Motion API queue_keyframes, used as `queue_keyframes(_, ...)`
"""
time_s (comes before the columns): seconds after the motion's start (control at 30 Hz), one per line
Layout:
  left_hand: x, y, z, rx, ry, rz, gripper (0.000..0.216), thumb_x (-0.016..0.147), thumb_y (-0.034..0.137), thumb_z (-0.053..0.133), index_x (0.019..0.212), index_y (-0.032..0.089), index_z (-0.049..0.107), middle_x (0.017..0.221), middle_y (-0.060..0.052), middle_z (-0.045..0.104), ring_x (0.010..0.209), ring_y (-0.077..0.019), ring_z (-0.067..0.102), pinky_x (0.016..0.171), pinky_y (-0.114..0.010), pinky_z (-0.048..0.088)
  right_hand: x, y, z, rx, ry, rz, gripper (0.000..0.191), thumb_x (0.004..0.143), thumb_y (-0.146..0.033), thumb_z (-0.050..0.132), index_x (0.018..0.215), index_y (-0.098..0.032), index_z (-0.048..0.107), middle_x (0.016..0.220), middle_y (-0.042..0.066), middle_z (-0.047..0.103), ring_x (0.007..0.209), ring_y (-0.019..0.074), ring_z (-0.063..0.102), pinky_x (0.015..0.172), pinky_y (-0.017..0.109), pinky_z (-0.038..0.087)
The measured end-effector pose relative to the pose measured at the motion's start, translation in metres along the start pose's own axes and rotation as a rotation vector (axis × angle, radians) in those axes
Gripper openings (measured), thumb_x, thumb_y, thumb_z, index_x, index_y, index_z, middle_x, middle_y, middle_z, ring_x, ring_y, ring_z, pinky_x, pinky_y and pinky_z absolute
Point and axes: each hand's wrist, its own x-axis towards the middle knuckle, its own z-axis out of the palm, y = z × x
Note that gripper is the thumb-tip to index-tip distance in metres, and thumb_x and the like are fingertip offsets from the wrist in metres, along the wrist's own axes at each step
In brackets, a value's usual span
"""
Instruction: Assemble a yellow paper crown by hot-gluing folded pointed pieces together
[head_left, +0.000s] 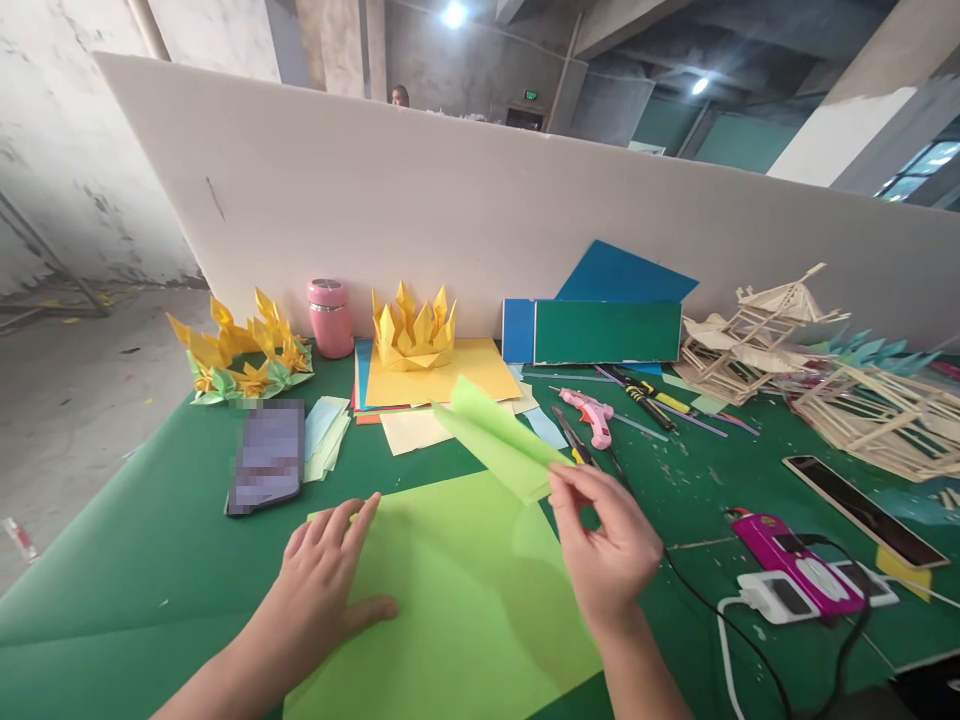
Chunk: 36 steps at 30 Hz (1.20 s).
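A large sheet of light green paper (pixel 450 600) lies on the green table in front of me. My left hand (pixel 330 560) rests flat at its left edge, fingers spread and holding nothing. Between thumb and fingertips, my right hand (pixel 600 530) pinches the lower right end of a folded piece of light green paper (pixel 495 440). That piece is raised above the sheet's far edge, with a crease along its length. Past it lies a stack of coloured paper (pixel 480 370), and a folded yellow paper crown (pixel 416 335) stands on top.
On the left are a crown with paper flowers (pixel 247 350), a pink flask (pixel 330 320) and a phone (pixel 268 455). A pink glue gun (pixel 589 415) and cutters lie behind my right hand. Farther right are wooden stick models (pixel 757 340), another phone (pixel 862 510) and a magenta power strip (pixel 802 565) with cables.
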Motion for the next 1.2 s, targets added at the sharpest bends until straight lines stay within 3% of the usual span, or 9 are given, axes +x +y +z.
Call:
queue_keyframes(0.2, -0.015, -0.007, -0.002, -0.026, -0.039, 0.012, 0.075, 0.064, 0.052, 0.071, 0.132, 0.028, 0.049, 0.125, -0.012, 0.057, 0.116, -0.0351, 0.051, 0.096, -0.047, 0.041, -0.021, -0.004, 0.019, 0.127, -0.521, -0.306, 0.017, 0.088, -0.011, 0.055, 0.081, -0.018, 0.068, 0.075, 0.003, 0.073, 0.066, 0.0137, 0.068, 0.06, 0.023, 0.051)
queue_keyframes(0.3, -0.026, -0.017, -0.002, -0.031, -0.068, 0.042, 0.079, 0.059, 0.05, 0.074, 0.132, 0.031, 0.048, 0.144, -0.011, 0.044, 0.13, -0.0379, 0.039, 0.102, -0.05, 0.036, -0.027, -0.007, 0.022, 0.179, -0.603, -0.296, 0.014, 0.086, -0.011, 0.058, 0.08, -0.018, 0.068, 0.075, 0.002, 0.073, 0.067, 0.0129, 0.067, 0.06, 0.022, 0.05)
queue_keyframes(0.4, -0.037, -0.022, -0.004, -0.003, -0.12, 0.009, 0.088, 0.054, 0.054, 0.075, 0.134, 0.031, 0.047, 0.15, -0.013, 0.036, 0.133, -0.0411, 0.033, 0.102, -0.054, 0.035, -0.025, -0.01, 0.021, 0.233, -0.506, -0.184, 0.018, 0.087, -0.013, 0.054, 0.08, -0.019, 0.069, 0.076, 0.004, 0.073, 0.065, 0.013, 0.066, 0.06, 0.022, 0.05)
queue_keyframes(0.53, -0.041, -0.02, -0.015, 0.04, -0.162, -0.048, 0.103, 0.049, 0.059, 0.074, 0.141, 0.03, 0.039, 0.151, -0.014, 0.036, 0.131, -0.0437, 0.034, 0.101, -0.057, 0.032, -0.018, -0.007, 0.021, 0.375, -0.24, 0.381, 0.01, 0.078, -0.025, 0.063, 0.072, -0.019, 0.068, 0.064, 0.002, 0.068, 0.044, 0.0104, 0.053, 0.049, 0.023, 0.045)
queue_keyframes(0.6, -0.039, -0.015, -0.024, 0.049, -0.183, -0.064, 0.106, 0.047, 0.058, 0.074, 0.142, 0.029, 0.037, 0.146, -0.014, 0.042, 0.13, -0.0426, 0.035, 0.103, -0.057, 0.029, -0.017, -0.001, 0.021, 0.424, -0.137, 0.58, 0.015, 0.074, -0.032, 0.066, 0.07, -0.018, 0.066, 0.05, -0.002, 0.06, 0.039, 0.0105, 0.05, 0.043, 0.023, 0.042)
queue_keyframes(0.73, -0.031, -0.01, -0.044, -0.014, -0.253, -0.14, 0.101, 0.049, 0.044, 0.074, 0.141, 0.023, 0.038, 0.134, -0.015, 0.052, 0.128, -0.0401, 0.04, 0.105, -0.054, 0.03, -0.017, 0.012, 0.02, 0.501, -0.041, 0.73, 0.025, 0.074, -0.04, 0.066, 0.073, -0.016, 0.063, 0.041, -0.005, 0.053, 0.036, 0.0125, 0.052, 0.036, 0.022, 0.038)
queue_keyframes(0.93, -0.036, -0.025, -0.054, -0.259, -0.201, -0.113, 0.048, 0.073, 0.023, 0.051, 0.121, 0.024, 0.052, 0.117, -0.005, 0.058, 0.104, -0.0234, 0.06, 0.085, -0.029, 0.049, -0.01, 0.024, 0.014, 0.579, 0.19, 0.848, 0.03, 0.068, -0.042, 0.072, 0.072, -0.015, 0.061, 0.054, -0.001, 0.062, 0.043, 0.0119, 0.057, 0.038, 0.022, 0.042)
queue_keyframes(1.07, -0.039, -0.034, -0.05, -0.216, -0.061, -0.008, 0.043, 0.076, 0.014, 0.048, 0.117, 0.026, 0.052, 0.117, -0.004, 0.057, 0.102, -0.0213, 0.06, 0.085, -0.028, 0.048, -0.006, 0.018, 0.014, 0.619, 0.314, 0.819, 0.027, 0.069, -0.04, 0.072, 0.075, -0.016, 0.062, 0.065, 0.001, 0.067, 0.055, 0.0144, 0.065, 0.051, 0.027, 0.052)
queue_keyframes(1.2, -0.028, -0.032, -0.052, -0.119, 0.011, 0.205, 0.046, 0.075, 0.017, 0.062, 0.119, 0.03, 0.053, 0.117, -0.004, 0.058, 0.105, -0.0243, 0.055, 0.088, -0.033, 0.045, -0.003, 0.002, 0.011, 0.633, 0.344, 0.604, 0.012, 0.076, -0.027, 0.07, 0.082, -0.017, 0.066, 0.072, 0.002, 0.071, 0.06, 0.0161, 0.068, 0.056, 0.031, 0.056)
